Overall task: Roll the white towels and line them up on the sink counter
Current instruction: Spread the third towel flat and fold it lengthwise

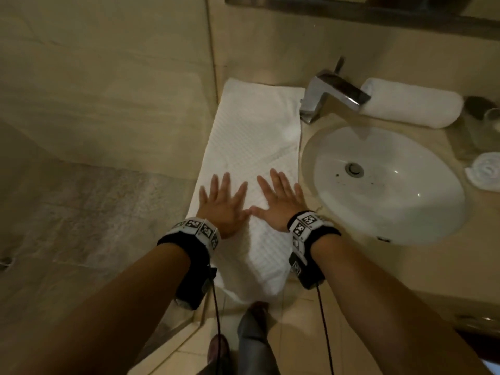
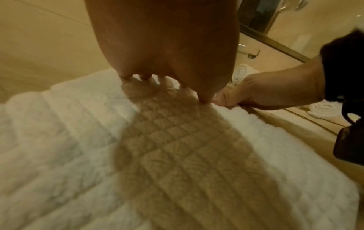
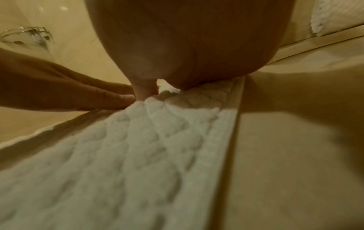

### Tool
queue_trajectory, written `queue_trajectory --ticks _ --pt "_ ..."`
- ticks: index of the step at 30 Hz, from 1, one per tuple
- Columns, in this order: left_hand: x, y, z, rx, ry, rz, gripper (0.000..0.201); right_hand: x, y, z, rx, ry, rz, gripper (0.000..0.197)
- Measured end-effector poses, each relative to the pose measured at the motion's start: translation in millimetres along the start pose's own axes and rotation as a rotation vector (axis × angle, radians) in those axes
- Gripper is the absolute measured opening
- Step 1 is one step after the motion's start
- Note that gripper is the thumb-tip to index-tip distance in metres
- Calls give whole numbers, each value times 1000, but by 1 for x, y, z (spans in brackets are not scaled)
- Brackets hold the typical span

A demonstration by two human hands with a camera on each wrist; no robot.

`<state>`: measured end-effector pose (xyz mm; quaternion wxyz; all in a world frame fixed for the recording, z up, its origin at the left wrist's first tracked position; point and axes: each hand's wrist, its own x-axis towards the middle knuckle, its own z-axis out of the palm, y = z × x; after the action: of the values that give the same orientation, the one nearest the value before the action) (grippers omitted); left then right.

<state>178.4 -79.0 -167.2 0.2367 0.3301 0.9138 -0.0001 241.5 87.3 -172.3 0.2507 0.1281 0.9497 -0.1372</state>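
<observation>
Both hands lie flat with fingers spread, thumbs touching, left hand (image 1: 222, 207) and right hand (image 1: 281, 203) pressing the near half of the flat white towel (image 1: 257, 131) on the table (image 1: 378, 266), left of the sink (image 1: 389, 185). Beyond the faucet (image 1: 331, 94) lies a rolled towel (image 1: 411, 104).

Chrome faucet (image 1: 331, 94) behind white oval basin (image 1: 389, 185), clear glass (image 1: 487, 131) at far right

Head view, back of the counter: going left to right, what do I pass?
Flat towel → faucet → long rolled towel → drinking glass. A small rolled towel lies nearer, at the right edge.
</observation>
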Motion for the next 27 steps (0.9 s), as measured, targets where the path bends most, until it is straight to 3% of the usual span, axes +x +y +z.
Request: queue_trajectory --ticks 5,9,11,13,15,18,20,22,25,27 --pt "3 13 1 16 -27 -26 70 -2 8 3 2 14 23 83" --pt "9 14 -28 70 -89 -14 84 -6 6 -4 40 14 21 89" --pt "23 13 -56 74 -84 -3 73 -7 3 -15 66 80 30 88" --pt "45 10 -84 36 -106 -6 61 -3 0 -31 59 158 48 71" --pt "70 7 -107 -49 -123 -67 69 11 3 -48 137 163 93 56" --pt "94 0 -125 -243 -180 -162 86 38 15 -67 454 44 147 60" --pt "100 -1 -130 -321 -278 -185 89 54 20 -81 437 23 171 61" --pt "108 -2 -134 -287 -386 -201 81 71 17 -99 356 38 228 57" --pt "138 -6 -152 -178 -483 -180 35 105 6 -126 367 93 284 46" --pt "157 -7 -165 -198 -605 -187 37 130 -1 -141 431 153 235 42"
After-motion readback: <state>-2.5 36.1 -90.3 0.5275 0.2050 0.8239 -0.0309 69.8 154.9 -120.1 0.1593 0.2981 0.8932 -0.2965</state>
